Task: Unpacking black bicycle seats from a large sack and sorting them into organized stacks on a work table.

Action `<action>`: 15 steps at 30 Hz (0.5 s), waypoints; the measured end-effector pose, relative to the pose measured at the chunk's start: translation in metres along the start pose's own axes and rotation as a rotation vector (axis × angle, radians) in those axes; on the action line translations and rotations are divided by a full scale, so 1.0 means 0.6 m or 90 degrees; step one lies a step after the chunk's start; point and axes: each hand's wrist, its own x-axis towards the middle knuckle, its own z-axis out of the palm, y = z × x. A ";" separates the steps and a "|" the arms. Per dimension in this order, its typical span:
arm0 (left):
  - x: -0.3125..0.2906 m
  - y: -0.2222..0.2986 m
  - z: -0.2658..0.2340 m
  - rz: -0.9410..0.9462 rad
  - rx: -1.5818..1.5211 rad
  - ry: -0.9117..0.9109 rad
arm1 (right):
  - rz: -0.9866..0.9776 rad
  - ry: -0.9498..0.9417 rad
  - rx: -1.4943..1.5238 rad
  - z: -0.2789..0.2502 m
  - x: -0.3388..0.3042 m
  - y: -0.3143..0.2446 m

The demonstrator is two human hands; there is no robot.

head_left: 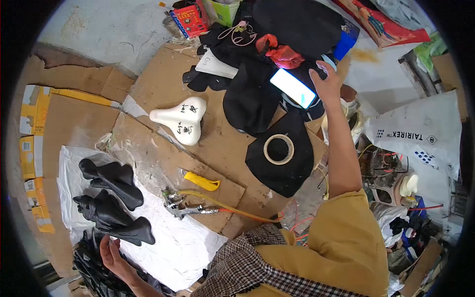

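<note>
Near the far right of the bench my right hand [327, 83] is stretched out with its fingers apart, just beyond the lit phone [293, 88]; it grips nothing visible. The phone lies on black fabric pieces [252, 96]. At the lower left my left hand [115, 256] has thumb and fingers apart, close to the black bicycle saddle covers [111, 214] on a white sheet [166, 247]. Nothing shows between its fingers. A white saddle shell [182, 120] with handwriting sits mid-bench. To its right a tape roll [278, 149] rests on black fabric.
A yellow-handled cutter [202, 181] lies on the cardboard [222, 148]. Nearby is a metal spray gun [180, 207] with an orange hose [237, 202]. Red plastic [279, 52] and a red box [190, 21] are at the back. A white sack [415, 128] stands right, above floor clutter.
</note>
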 end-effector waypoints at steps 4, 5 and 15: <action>-0.004 -0.027 0.020 0.017 -0.016 -0.058 | 0.087 -0.007 0.149 -0.003 -0.029 0.008; -0.007 -0.037 0.023 0.021 -0.014 -0.082 | 0.121 -0.022 0.212 -0.001 -0.042 0.013; -0.103 -0.056 0.057 -0.072 0.032 -0.077 | 0.196 -0.531 0.371 0.111 -0.359 -0.215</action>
